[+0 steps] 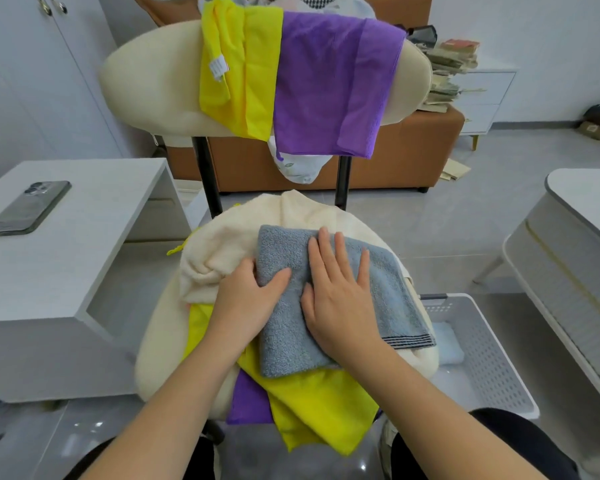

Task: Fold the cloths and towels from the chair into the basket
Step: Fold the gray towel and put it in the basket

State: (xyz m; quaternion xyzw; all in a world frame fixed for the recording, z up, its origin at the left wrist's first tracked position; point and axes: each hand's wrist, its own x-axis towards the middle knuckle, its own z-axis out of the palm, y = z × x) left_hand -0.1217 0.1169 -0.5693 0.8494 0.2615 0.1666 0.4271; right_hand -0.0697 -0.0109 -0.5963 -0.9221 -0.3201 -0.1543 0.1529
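My right hand [340, 299] lies flat, fingers straight, pressing the grey towel [284, 330] on the chair seat [160, 341]; my left hand [250, 299] pinches its 9 o'clock edge. The white basket [485, 344] sits at 4 o'clock of the seat.

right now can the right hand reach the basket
Probably yes: the right hand lies flat on the grey towel and the basket stands open beside the chair on that side with nothing between.
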